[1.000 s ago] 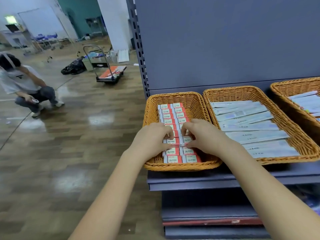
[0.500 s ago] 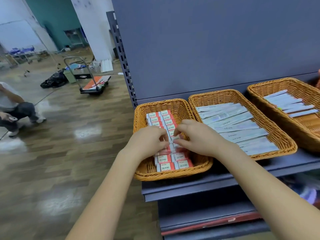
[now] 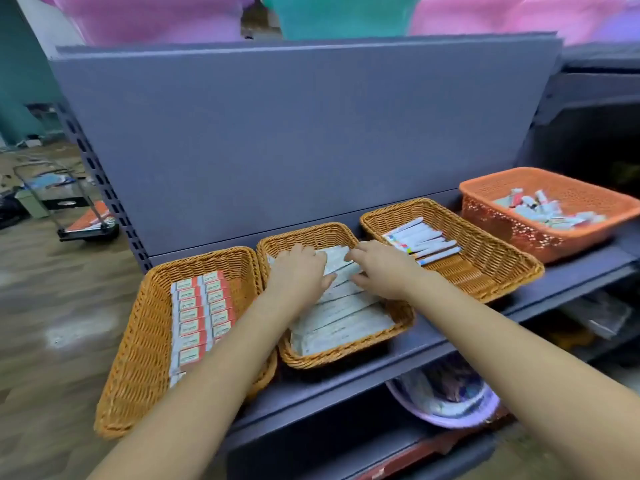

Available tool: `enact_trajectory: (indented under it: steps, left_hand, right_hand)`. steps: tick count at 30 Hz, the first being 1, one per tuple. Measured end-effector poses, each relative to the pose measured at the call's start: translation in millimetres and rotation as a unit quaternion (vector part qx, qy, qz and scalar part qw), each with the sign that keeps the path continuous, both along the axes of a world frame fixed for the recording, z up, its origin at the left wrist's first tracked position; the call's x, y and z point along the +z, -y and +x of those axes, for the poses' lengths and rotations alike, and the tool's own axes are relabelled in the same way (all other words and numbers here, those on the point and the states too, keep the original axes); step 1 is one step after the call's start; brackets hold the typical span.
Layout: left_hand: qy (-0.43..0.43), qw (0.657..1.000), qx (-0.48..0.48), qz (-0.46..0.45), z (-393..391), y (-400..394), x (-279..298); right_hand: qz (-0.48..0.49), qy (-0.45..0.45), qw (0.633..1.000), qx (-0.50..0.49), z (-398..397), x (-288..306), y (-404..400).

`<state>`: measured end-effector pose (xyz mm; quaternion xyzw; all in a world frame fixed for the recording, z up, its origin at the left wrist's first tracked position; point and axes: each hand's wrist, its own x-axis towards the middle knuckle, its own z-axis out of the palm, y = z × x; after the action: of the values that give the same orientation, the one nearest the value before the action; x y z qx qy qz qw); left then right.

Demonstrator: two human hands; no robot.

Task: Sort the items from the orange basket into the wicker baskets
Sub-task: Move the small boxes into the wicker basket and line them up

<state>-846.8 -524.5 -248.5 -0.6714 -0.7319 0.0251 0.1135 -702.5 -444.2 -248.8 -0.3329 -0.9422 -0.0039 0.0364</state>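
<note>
Wicker middle basket (image 3: 398, 315) on the shelf (image 3: 433, 344) holds white flat packets (image 3: 341, 318); left hand (image 3: 299, 271) and right hand (image 3: 381, 268) rest released, fingers flat on them. Orange basket (image 3: 512, 230) sits at the shelf's right end.

Even, soft overhead light; glare patches on floor (image 3: 69, 334); wide-angle bending at edges; motion blur throughout.

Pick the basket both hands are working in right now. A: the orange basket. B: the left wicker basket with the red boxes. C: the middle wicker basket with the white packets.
C: the left hand and right hand both rest on the white packets in the middle wicker basket.
</note>
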Motion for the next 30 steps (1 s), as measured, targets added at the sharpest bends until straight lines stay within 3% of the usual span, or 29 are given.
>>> enact_trajectory:
  steps: [14,20,30]
  left_hand:
    - [-0.007,0.999,-0.052,0.006,161,-155,16]
    - [-0.013,0.995,-0.102,0.001,201,-217,23]
    - [0.009,0.989,-0.149,0.000,253,-311,29]
  right_hand:
    - [0.021,0.006,0.995,-0.096,161,19,-138]
    - [-0.004,-0.032,0.986,-0.161,210,23,-190]
    - [-0.047,0.005,0.960,-0.276,291,24,-262]
